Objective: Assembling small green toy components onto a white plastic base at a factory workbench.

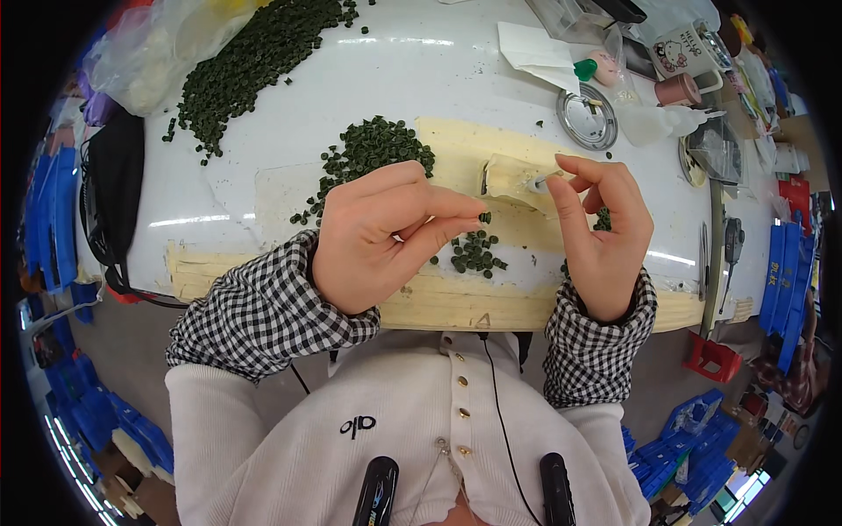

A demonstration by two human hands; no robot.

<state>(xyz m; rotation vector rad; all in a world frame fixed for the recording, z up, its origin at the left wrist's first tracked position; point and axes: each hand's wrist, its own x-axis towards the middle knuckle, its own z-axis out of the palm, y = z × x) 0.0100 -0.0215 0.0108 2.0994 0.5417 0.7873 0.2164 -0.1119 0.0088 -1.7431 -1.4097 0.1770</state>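
Note:
My left hand (373, 232) is closed in a pinch, with a small dark green cap-like piece (484, 217) between thumb and forefinger. On the right, my right hand (607, 223) is open, its thumb and forefinger curved and apart. Its thumb tip is beside a small grey-white tip (538, 184) on a block wrapped in yellowish tape (510, 182); whether they touch I cannot tell. A small group of green pieces (474, 254) lies below the block. Behind my left hand is a larger pile of green pieces (377, 145). Some more show partly behind my right fingers.
A big heap of green pieces (250, 66) spreads at the far left, next to clear plastic bags (145, 66). At the far right are a round metal lid (588, 117), white paper (535, 53), a white mug (687, 51) and a squeeze bottle (658, 123). Yellow tape (421, 307) lines the near edge.

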